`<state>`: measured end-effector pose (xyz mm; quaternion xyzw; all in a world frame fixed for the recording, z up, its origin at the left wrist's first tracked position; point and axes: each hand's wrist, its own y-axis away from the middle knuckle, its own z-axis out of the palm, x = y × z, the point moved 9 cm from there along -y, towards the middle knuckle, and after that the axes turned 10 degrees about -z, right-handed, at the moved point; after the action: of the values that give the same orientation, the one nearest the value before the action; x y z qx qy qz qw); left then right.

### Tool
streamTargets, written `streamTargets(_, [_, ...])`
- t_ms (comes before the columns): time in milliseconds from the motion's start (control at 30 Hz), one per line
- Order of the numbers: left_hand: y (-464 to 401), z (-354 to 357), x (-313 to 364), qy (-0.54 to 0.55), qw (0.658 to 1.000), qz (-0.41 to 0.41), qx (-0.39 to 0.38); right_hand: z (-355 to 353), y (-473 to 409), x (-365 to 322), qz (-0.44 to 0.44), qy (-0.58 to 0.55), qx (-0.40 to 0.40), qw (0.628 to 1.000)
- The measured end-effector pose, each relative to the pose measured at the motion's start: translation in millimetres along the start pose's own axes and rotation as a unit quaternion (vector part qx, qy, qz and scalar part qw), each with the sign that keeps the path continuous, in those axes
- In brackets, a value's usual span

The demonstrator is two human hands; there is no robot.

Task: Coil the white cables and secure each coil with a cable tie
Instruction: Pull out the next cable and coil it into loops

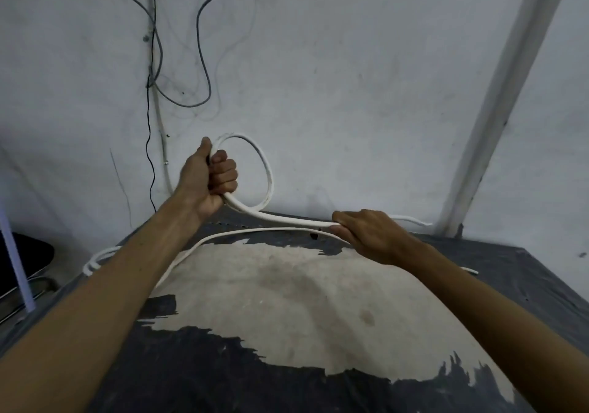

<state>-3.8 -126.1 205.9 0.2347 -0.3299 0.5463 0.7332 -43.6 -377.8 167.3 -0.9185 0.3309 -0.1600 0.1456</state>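
Dark table (526,272) with worn pale patch at centre; white cable (191,247) trailing across far edge toward left corner.

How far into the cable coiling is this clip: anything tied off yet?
Early. Done: one loop of white cable formed, gripped in the left hand. In hand: the right hand pinches the cable running from that loop, feeding the next turn. Left: slack cable on the table near the left forearm is uncoiled, and no cable tie or finished coil shows.
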Motion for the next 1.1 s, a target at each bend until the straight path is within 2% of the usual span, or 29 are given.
streamTargets(133, [8, -10, 15, -0.042, 0.999, -0.006, 0.003, 13, 18, 24, 0.006, 0.013, -0.031, 0.999])
streamTargets(333, [13, -4, 3, -0.146, 0.988, -0.033, -0.02, 29, 11, 33, 0.01, 0.041, -0.076, 0.996])
streamTargets(467, [17, -7, -7, -0.194, 0.981, -0.021, 0.013, 32, 3, 44, 0.121, 0.035, -0.081, 0.989])
streamTargets(567, [16, -4, -20, -0.225, 0.974, -0.013, 0.035, 39, -1, 52, 0.249, -0.063, -0.116, 0.959])
streamTargets(633, [15, -2, -28, -0.23, 0.972, -0.01, 0.041, 45, 3, 56, 0.349, -0.185, -0.098, 0.913])
streamTargets(700, [14, -1, -39, -0.237, 0.97, -0.005, 0.048, 55, 8, 52, 0.447, -0.341, -0.046, 0.826])
streamTargets(767, [11, -5, -58, -0.248, 0.967, -0.013, 0.057, 66, 2, 42, 0.504, -0.526, 0.051, 0.683])
streamTargets(833, [9, -8, -85, -0.231, 0.971, -0.027, 0.06, 63, -17, 28, 0.501, -0.662, 0.149, 0.537])
streamTargets(867, [8, -9, -97, -0.213, 0.975, -0.032, 0.059, 58, -28, 19, 0.483, -0.703, 0.184, 0.489])
streamTargets(900, [6, -8, -106, -0.198, 0.978, -0.038, 0.057, 52, -39, 10, 0.458, -0.732, 0.206, 0.46])
streamTargets(1000, [1, 0, -115, -0.18, 0.981, -0.047, 0.053, 44, -67, -25, 0.378, -0.801, 0.203, 0.417])
streamTargets(1033, [-1, 1, -113, -0.177, 0.981, -0.046, 0.056, 42, -74, -33, 0.356, -0.813, 0.193, 0.419])
streamTargets(1067, [-2, 1, -108, -0.175, 0.982, -0.046, 0.059, 39, -78, -38, 0.339, -0.812, 0.179, 0.441])
streamTargets(1100, [-2, -1, -104, -0.17, 0.982, -0.048, 0.064, 35, -79, -40, 0.329, -0.796, 0.165, 0.481])
